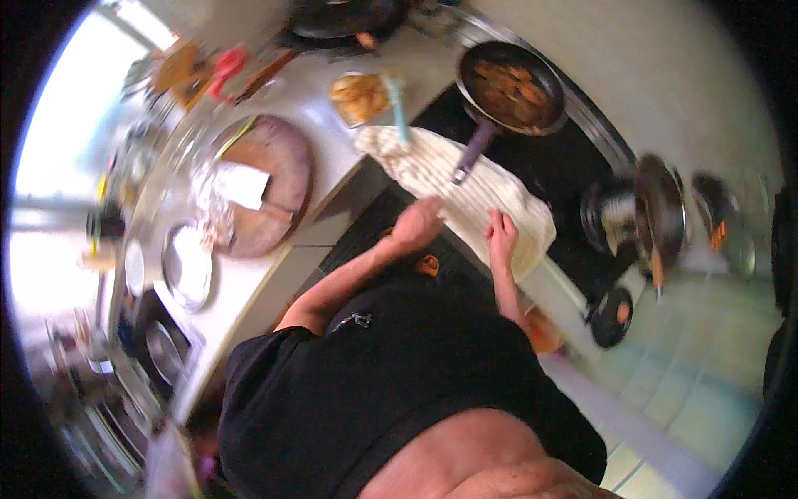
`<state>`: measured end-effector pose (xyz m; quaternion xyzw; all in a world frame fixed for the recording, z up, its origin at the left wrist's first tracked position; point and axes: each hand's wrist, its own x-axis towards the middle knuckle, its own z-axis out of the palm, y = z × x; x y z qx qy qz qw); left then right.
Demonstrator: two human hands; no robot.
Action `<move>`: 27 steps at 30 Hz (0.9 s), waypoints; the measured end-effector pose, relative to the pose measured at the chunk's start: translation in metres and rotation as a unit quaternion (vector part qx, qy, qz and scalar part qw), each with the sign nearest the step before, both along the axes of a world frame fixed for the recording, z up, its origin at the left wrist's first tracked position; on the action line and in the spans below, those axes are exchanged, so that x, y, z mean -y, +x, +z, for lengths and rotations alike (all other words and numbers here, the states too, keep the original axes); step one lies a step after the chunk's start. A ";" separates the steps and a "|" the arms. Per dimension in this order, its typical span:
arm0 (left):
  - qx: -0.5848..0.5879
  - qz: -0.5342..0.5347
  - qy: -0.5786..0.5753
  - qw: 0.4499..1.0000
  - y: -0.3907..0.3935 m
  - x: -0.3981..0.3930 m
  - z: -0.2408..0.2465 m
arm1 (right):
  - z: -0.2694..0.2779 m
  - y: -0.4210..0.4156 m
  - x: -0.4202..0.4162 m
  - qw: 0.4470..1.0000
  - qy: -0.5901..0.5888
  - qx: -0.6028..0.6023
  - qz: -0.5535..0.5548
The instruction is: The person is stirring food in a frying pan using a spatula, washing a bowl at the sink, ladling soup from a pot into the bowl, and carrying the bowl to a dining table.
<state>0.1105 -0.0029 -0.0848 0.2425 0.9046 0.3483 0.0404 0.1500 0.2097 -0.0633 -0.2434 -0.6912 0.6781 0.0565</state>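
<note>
A cream ribbed cloth [461, 187] lies along the front edge of the black cooktop. My left hand [419, 222], blurred, has its fingers curled at the cloth's near edge; whether it grips the fabric is hidden. My right hand [502, 236] is over the cloth's right part, fingers bent close together, and I cannot make out any fabric between them. Beyond the cloth sits a frying pan [514, 90] of browned food pieces, its dark handle [477, 150] reaching over the cloth. The tip of a pale blue utensil handle [398, 109] overlaps the cloth's left end.
A dish of golden food [358, 98] stands left of the cooktop. A round wooden cutting board [290, 168] carries a white packet [246, 183] and a green strip. Beside it is a white oval plate [189, 265]. A metal pot [608, 212] and dark pan [661, 209] are right.
</note>
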 end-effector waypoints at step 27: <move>-0.183 0.560 0.144 0.795 0.377 0.302 0.131 | 0.099 0.232 0.434 0.749 -0.213 -0.006 0.627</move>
